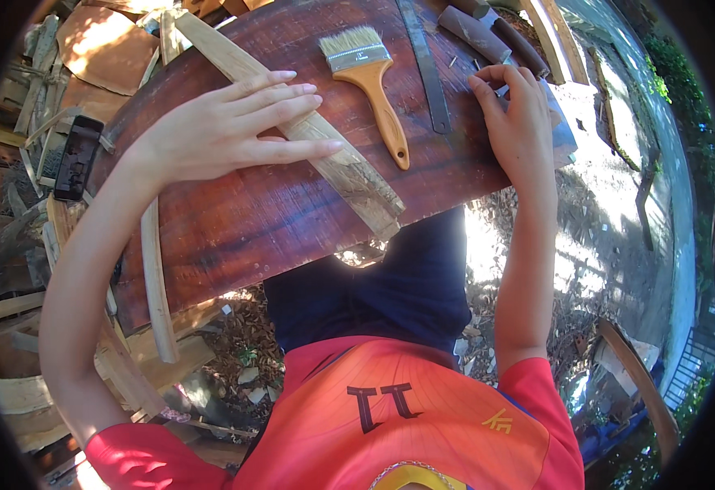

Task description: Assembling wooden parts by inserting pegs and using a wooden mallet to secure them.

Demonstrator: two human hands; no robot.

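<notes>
A rough, pale wooden plank (347, 171), splintery at its near end, lies diagonally on the glossy reddish-brown worktop (235, 233). The left hand (247, 126) spreads flat across it, fingers extended, gripping nothing. Right of the plank are a bristle brush (374, 90) with a smooth wooden handle and a flat dark metal strip (427, 73). The right hand (514, 102) curls near brown rolls (473, 34); whether it holds anything, I cannot tell.
</notes>
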